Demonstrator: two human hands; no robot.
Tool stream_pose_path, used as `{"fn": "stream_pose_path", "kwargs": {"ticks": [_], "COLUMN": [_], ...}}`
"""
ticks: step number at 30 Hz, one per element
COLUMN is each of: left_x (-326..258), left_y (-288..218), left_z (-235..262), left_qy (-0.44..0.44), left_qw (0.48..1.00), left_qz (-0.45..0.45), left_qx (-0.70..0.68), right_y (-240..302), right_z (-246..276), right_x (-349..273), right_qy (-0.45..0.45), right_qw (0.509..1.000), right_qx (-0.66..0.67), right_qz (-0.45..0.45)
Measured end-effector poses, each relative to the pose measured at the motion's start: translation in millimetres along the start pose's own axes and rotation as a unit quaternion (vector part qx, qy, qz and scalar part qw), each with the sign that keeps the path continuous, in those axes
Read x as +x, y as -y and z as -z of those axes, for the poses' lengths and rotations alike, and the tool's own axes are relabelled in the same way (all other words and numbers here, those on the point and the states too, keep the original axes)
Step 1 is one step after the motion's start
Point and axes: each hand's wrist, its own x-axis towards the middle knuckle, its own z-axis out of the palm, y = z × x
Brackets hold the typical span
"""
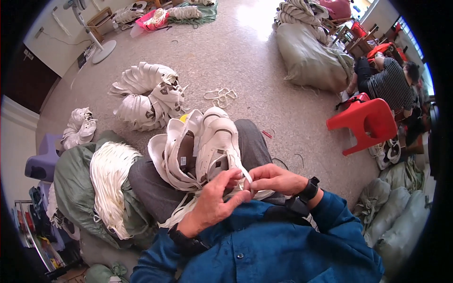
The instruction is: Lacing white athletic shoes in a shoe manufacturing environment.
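Shoe uppers [218, 134], white in colour, are carried on one lap [255, 139] in grey trousers. At least three are counted there, placed side by side; because they are overlapped, the exact number cannot be told. One white lace [246, 175] is stretched from the near end of the rightmost upper. It is pinched between the closed thumb and forefinger of the right hand [278, 181]. The left hand [214, 200] is held beside it with bent fingers and with its thumb close to the right one; whether the lace is also gripped by it cannot be told. One black band is worn on each wrist, so two are counted.

On the floor [264, 104], two curved rows of more uppers [146, 96] are laid beyond the lap, and one smaller stack [79, 128] is placed toward the left edge. One loose tangle of cord [220, 96] is seen near the middle. Over one green sack [73, 184], at the left edge of the lap, one thick bundle of white laces [113, 184] is draped. Toward the right edge of the floor, one red stool [368, 122] and one seated person [389, 85] in a striped top are seen.
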Motion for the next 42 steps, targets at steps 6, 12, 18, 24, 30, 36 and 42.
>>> {"fn": "stream_pose_path", "kwargs": {"ticks": [6,12,18,24,30,36,42], "left_x": [-17.7,-23.6,32.1,39.5,-14.4,-19.2,36.0], "left_y": [7.3,9.9,-5.0,-11.9,11.4,35.0,14.5], "left_z": [9.3,36.5,12.7,-1.0,24.6,38.0,12.4], "left_qy": [0.126,0.074,0.035,0.049,0.146,0.059,0.091], "left_qw": [0.939,0.936,0.997,0.99,0.925,0.983,0.993], "left_qz": [0.208,0.277,-0.052,0.072,0.29,0.176,0.046], "left_qx": [-0.244,-0.206,0.04,-0.114,-0.198,-0.004,0.056], "right_y": [25.0,-34.6,-15.5,-11.3,0.1,-35.0,-6.7], "right_z": [18.8,80.2,-14.0,-10.2,70.0,102.4,1.3], "right_x": [-7.9,-18.0,14.6,16.4,-25.8,-43.0,18.5], "right_qy": [-0.099,-0.308,0.016,0.048,-0.308,-0.441,-0.14], "right_qw": [0.915,0.927,0.999,0.994,0.893,0.882,0.982], "right_qx": [0.341,0.184,-0.025,0.09,0.197,0.098,-0.059], "right_qz": [0.192,0.113,0.036,0.035,0.262,0.131,0.114]}}
